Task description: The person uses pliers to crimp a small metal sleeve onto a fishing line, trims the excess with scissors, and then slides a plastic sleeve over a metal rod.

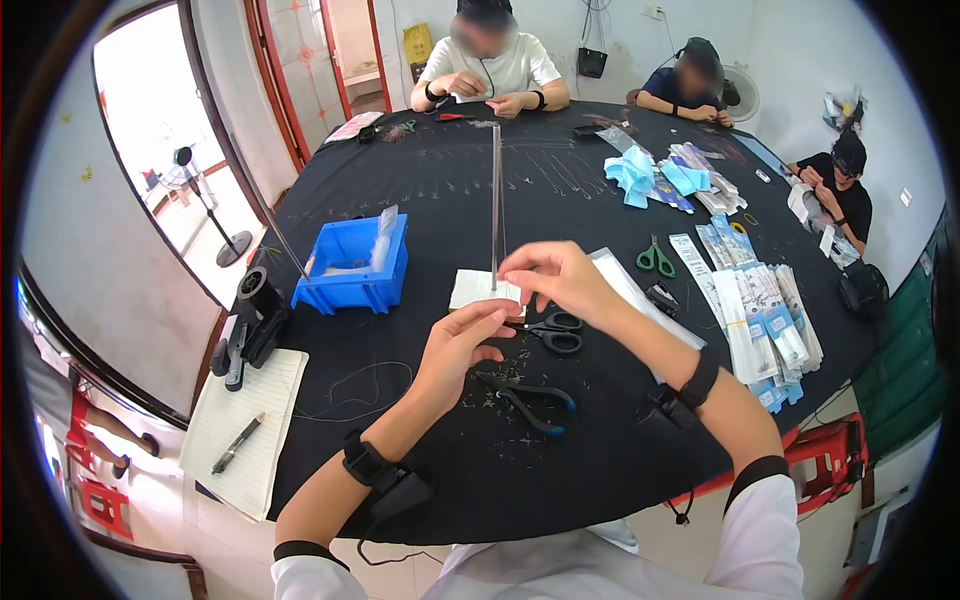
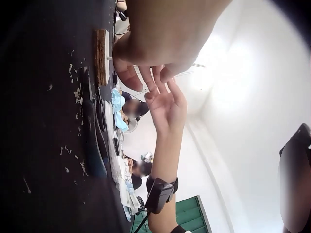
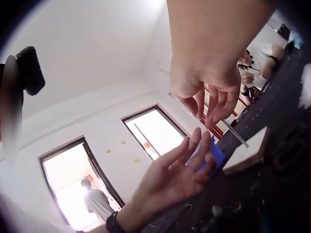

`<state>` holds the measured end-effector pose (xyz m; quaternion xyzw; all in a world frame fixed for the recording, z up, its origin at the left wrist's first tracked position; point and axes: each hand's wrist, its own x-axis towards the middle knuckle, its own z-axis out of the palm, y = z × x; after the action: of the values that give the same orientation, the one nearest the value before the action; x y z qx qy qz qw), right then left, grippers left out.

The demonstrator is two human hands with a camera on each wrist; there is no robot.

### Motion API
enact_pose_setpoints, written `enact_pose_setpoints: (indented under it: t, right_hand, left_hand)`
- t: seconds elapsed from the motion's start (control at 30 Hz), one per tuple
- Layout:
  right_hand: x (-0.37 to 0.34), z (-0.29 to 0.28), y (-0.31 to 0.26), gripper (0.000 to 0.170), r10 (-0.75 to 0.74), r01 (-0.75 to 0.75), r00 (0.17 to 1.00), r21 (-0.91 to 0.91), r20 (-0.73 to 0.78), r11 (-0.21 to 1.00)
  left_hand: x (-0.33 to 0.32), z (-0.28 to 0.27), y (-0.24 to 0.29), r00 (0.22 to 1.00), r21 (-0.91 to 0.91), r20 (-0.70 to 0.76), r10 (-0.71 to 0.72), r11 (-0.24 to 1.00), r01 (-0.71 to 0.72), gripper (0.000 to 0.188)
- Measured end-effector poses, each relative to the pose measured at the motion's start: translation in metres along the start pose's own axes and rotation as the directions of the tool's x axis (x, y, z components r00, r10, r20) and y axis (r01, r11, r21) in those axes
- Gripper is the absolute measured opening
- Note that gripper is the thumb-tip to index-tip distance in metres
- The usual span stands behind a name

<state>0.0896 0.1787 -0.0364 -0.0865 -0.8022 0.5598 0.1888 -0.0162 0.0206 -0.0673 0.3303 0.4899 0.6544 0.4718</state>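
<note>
A thin metal rod [image 1: 497, 200] stands upright on a small block with a white top [image 1: 470, 290]; the block's brown side [image 2: 102, 58] shows in the left wrist view. My right hand [image 1: 563, 283] is right beside the lower rod, fingertips bent towards it. A fine line runs down along the rod near these fingers, and I cannot tell whether they pinch it. Lower and in front of the block, my left hand [image 1: 455, 350] is turned palm inward. Its fingers [image 3: 206, 145] are relaxed and slightly bent, close under the right fingertips in the right wrist view.
Black scissors [image 1: 560, 335] and dark pliers [image 1: 535, 400] lie near my hands among small clippings. A blue bin [image 1: 355, 265] and a notebook [image 1: 280, 410] with a pen are on the left. Green scissors [image 1: 655, 258] and packets [image 1: 760, 330] lie right. People sit around the table.
</note>
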Motion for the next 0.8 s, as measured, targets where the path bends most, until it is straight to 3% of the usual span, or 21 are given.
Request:
enact_pose_setpoints:
  t: [0.1,0.2,0.37,0.47,0.67,0.8]
  right_hand:
    - [-0.006,0.006,0.013,0.016,0.018,-0.013,0.999,0.151,-0.032,0.989]
    - [-0.014,0.01,0.009,0.015,0.037,-0.009,0.998,0.486,-0.047,0.874]
    - [-0.02,0.018,0.013,0.013,-0.01,0.06,0.993,0.434,-0.116,0.899]
    - [-0.021,0.022,0.016,0.012,0.042,0.055,0.985,0.54,-0.166,0.84]
    - [-0.027,0.027,0.021,0.011,-0.026,0.081,0.993,0.488,-0.117,0.869]
    - [-0.023,0.024,0.029,0.011,0.204,-0.081,0.969,0.601,-0.139,0.795]
  left_hand:
    - [-0.001,-0.001,0.0,1.0,0.03,-0.011,0.017,0.999,-0.017,0.022]
    - [-0.002,0.0,0.002,0.999,0.071,-0.011,0.045,0.996,-0.045,0.021]
    - [0.0,0.002,0.001,0.999,0.038,-0.038,-0.006,0.999,0.007,0.019]
    - [0.005,0.002,0.0,0.994,-0.097,-0.055,-0.099,0.991,0.094,0.018]
    - [0.02,-0.002,-0.003,0.984,-0.19,-0.034,-0.174,0.968,0.164,0.017]
    - [0.022,0.001,-0.004,0.972,-0.039,-0.099,-0.213,0.977,0.21,0.018]
